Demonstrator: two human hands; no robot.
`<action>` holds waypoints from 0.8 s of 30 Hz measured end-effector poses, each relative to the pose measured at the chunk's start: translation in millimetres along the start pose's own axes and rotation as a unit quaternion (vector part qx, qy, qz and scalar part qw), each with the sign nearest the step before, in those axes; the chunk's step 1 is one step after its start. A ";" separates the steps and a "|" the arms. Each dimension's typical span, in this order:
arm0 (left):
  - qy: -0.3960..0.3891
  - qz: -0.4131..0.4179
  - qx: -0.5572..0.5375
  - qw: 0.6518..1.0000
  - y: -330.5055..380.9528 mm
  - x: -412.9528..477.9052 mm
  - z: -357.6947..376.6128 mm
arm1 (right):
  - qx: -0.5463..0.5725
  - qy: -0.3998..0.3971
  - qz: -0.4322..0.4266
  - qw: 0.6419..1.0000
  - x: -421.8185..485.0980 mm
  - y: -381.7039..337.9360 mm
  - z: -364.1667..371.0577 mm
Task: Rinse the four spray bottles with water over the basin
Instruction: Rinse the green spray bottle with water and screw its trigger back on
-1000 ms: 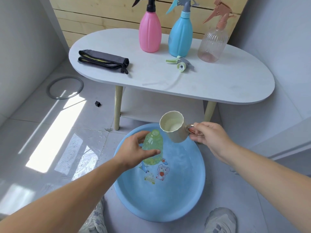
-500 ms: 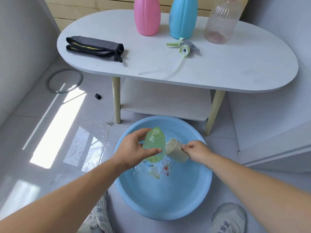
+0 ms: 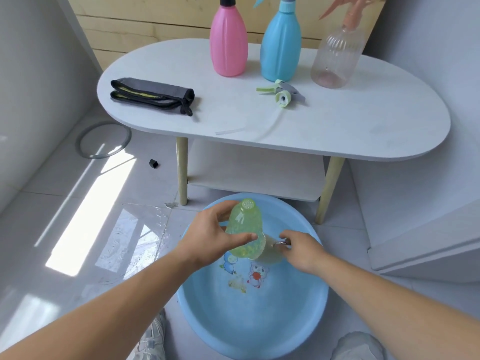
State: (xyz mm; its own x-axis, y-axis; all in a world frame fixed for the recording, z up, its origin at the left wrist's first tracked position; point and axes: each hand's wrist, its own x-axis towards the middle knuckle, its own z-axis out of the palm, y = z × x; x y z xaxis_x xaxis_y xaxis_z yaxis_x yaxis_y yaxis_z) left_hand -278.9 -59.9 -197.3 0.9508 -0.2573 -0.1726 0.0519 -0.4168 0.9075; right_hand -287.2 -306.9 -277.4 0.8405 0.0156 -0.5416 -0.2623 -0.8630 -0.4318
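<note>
My left hand [image 3: 213, 236] grips a green translucent bottle [image 3: 244, 229] without its spray head, held over the blue basin [image 3: 259, 328] on the floor. My right hand [image 3: 301, 252] holds the handle of a beige cup [image 3: 271, 252], lowered into the basin behind the bottle and partly hidden by it. On the white table [image 3: 337, 126] stand a pink spray bottle [image 3: 228, 45], a blue spray bottle [image 3: 281, 48] and a clear spray bottle [image 3: 335, 61]. The green spray head [image 3: 281, 96] with its tube lies on the table.
A folded grey cloth [image 3: 153, 96] lies on the table's left part. A ring [image 3: 104, 139] and a small black piece [image 3: 153, 163] lie on the tiled floor at left. Water is splashed on the floor left of the basin. My shoes show at the bottom edge.
My right hand has brought the cup from above the basin down into it, behind the green bottle. My left hand has kept the bottle over the basin.
</note>
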 end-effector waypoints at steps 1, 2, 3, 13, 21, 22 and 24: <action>0.000 0.005 -0.001 1.000 4.9 0.6 -2.9 | 0.009 0.005 0.003 1.000 -2.7 -3.0 -3.8; 0.002 0.008 -0.002 1.000 10.1 1.5 -6.2 | 0.020 0.015 0.002 1.000 -4.3 -6.1 -8.0; 0.005 0.012 -0.001 1.000 15.7 2.3 -9.6 | 0.033 0.030 -0.002 0.999 -6.3 -10.3 -13.2; 0.037 0.070 0.029 0.996 82.0 1.6 -55.6 | 0.115 0.124 -0.084 0.982 -46.8 -69.1 -103.2; 0.060 0.109 0.033 0.992 137.8 -7.7 -101.7 | 0.280 0.128 -0.147 0.940 -93.8 -119.4 -175.6; 0.066 0.112 0.030 0.991 144.4 -9.0 -108.2 | 0.289 0.128 -0.147 0.937 -95.9 -123.8 -179.1; 0.071 0.119 0.015 0.990 156.2 -9.4 -117.5 | 0.268 0.108 -0.131 0.948 -93.1 -124.6 -180.2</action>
State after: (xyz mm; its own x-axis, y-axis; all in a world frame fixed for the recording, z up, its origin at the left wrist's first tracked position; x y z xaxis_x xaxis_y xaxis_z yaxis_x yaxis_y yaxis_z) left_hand -243.8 -20.2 -8.9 0.9684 -0.2273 0.1027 -0.1863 -0.3855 0.9037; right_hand -247.3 -291.9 -43.2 0.9726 0.0405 -0.2288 -0.1848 -0.4623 -0.8672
